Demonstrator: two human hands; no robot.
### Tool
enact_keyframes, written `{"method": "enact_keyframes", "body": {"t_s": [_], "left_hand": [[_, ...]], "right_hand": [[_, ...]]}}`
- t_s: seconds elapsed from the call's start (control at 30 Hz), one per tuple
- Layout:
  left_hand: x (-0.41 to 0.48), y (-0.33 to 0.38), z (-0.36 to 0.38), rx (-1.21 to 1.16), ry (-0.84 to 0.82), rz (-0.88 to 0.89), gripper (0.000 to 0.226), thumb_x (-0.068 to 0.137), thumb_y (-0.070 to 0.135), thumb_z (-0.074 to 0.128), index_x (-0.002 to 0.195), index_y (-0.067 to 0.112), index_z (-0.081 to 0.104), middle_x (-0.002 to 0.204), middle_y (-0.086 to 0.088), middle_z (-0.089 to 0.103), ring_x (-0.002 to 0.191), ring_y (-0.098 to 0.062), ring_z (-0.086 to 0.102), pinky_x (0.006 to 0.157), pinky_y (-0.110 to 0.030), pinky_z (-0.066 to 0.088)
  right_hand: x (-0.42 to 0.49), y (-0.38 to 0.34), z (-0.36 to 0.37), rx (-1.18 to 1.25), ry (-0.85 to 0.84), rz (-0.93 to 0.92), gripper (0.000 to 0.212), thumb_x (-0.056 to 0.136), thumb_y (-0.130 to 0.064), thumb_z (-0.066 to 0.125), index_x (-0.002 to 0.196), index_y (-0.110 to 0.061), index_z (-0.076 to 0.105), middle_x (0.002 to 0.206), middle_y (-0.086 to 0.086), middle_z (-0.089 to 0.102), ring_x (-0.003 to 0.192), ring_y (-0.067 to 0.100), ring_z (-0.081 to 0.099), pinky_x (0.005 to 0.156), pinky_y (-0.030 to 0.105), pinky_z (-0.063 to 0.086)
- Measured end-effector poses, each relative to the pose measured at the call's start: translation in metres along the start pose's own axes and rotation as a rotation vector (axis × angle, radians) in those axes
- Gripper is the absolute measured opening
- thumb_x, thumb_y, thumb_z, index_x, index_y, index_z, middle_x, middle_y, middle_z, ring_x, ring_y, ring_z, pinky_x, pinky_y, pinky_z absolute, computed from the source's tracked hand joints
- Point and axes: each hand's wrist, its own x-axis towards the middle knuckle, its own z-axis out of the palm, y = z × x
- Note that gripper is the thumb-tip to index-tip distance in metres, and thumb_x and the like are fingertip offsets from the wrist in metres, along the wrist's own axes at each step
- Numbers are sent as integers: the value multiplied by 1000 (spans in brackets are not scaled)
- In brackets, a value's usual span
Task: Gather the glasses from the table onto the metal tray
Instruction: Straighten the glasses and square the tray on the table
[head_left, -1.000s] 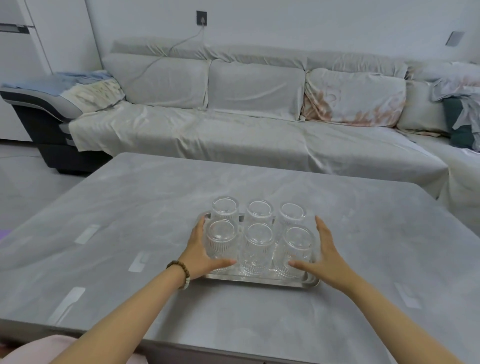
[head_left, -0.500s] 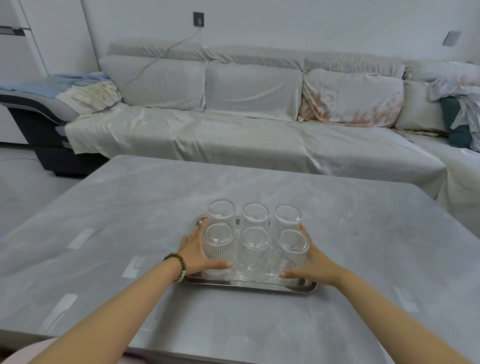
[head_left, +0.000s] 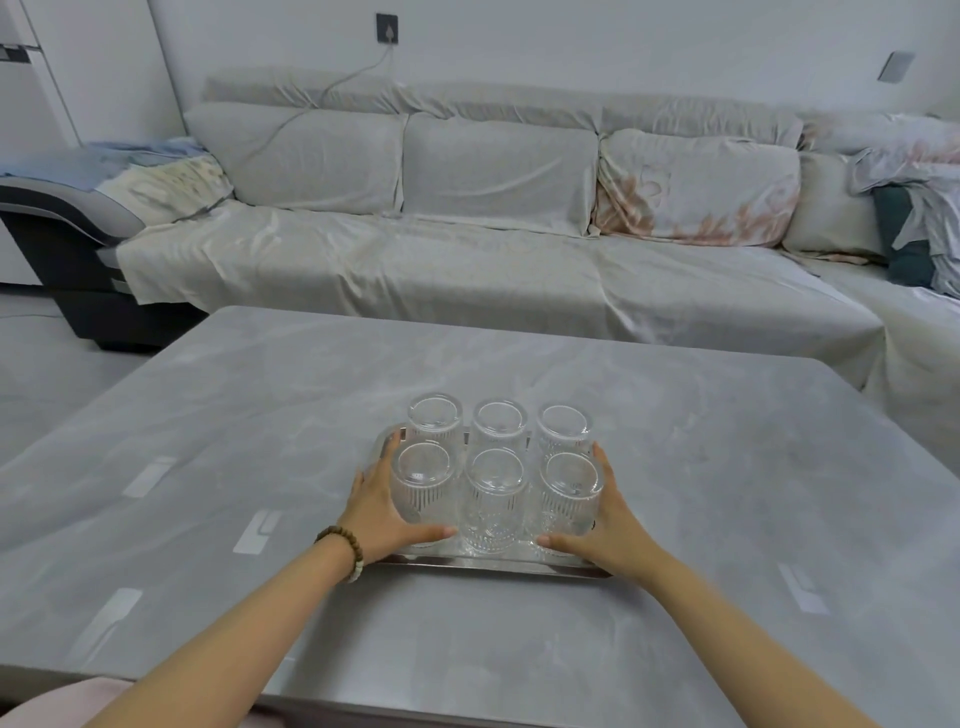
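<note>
Glasses (head_left: 493, 467), six, ribbed, upside down in two rows of three on the metal tray (head_left: 493, 565), mid-table (head_left: 675, 467). Left hand (head_left: 382, 512) spread wide against the near-left glass, thumb across its front. Right hand (head_left: 605, 525) likewise flat against the near-right glass. Bead bracelet (head_left: 345, 545) on left wrist.

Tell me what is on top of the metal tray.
Six clear ribbed glasses stand on the metal tray, two rows of three. The left hand and right hand cup the outer front glasses. The tray's floor is mostly covered.
</note>
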Motion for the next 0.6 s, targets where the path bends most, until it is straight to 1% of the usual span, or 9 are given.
{"method": "enact_keyframes", "body": {"t_s": [0.07, 0.1, 0.13, 0.2, 0.27, 0.3, 0.37, 0.5, 0.6], "left_hand": [[-6, 9, 0, -124, 45, 40, 136, 36, 69, 80, 137, 55, -9, 150, 20, 19, 140, -8, 22, 115, -32, 21], [-7, 15, -2, -145, 70, 76, 136, 37, 69, 80, 139, 54, -9, 149, 21, 19, 139, -4, 23, 112, -28, 24], [-7, 21, -5, -101, 90, 134, 135, 39, 71, 78, 142, 50, -7, 149, 22, 17, 139, -3, 23, 112, -28, 25], [-2, 35, -11, 192, 77, 306, 126, 45, 79, 68, 146, 42, 1, 155, 18, 11, 144, -12, 15, 117, -39, 21], [6, 49, -13, 574, -35, 392, 117, 49, 86, 55, 145, 46, -1, 159, 14, 3, 148, -23, -1, 119, -50, 11], [10, 55, -11, 710, -97, 382, 115, 51, 87, 51, 143, 49, -5, 159, 15, -2, 147, -26, -7, 118, -53, 5], [16, 65, -3, 849, -183, 349, 111, 56, 85, 51, 142, 51, -10, 158, 15, -11, 146, -29, -12, 116, -56, -2], [21, 73, 9, 919, -227, 305, 110, 62, 78, 56, 142, 50, -14, 159, 12, -12, 146, -32, -11, 113, -61, -6], [21, 73, 10, 944, -215, 302, 110, 63, 78, 56, 142, 50, -15, 159, 12, -11, 146, -31, -10, 112, -61, -7]], "right_hand": [[-4, -2, 0, 35, 48, -36, 138, 50, -57, 87, 143, -48, -14, 156, -20, 10, 146, 4, 15, 117, 25, 17], [-6, -4, -1, 9, 83, -75, 136, 50, -57, 87, 142, -49, -14, 155, -21, 9, 145, 2, 14, 115, 24, 17], [-7, -6, -3, -48, 115, -129, 134, 53, -56, 87, 142, -49, -12, 157, -19, 8, 146, 1, 12, 115, 24, 16], [-6, -12, -10, -215, 145, -267, 125, 58, -54, 86, 146, -45, -2, 162, -12, 2, 149, 2, 5, 118, 27, 15], [-5, -17, -18, -365, 123, -366, 115, 61, -51, 85, 147, -44, 8, 163, -9, -2, 150, 6, 3, 120, 30, 17], [-4, -19, -21, -425, 102, -388, 111, 62, -50, 84, 146, -45, 11, 163, -10, -2, 150, 9, 5, 120, 32, 19], [-3, -21, -25, -528, 57, -392, 105, 65, -48, 83, 144, -48, 15, 162, -12, 0, 151, 15, 6, 122, 35, 19], [-1, -21, -28, -596, -2, -390, 99, 68, -46, 82, 140, -54, 14, 155, -24, 0, 146, 4, -3, 119, 27, 11], [-1, -21, -28, -606, -1, -387, 99, 69, -45, 81, 140, -54, 13, 153, -26, 0, 146, 3, -4, 115, 22, 9]]}}
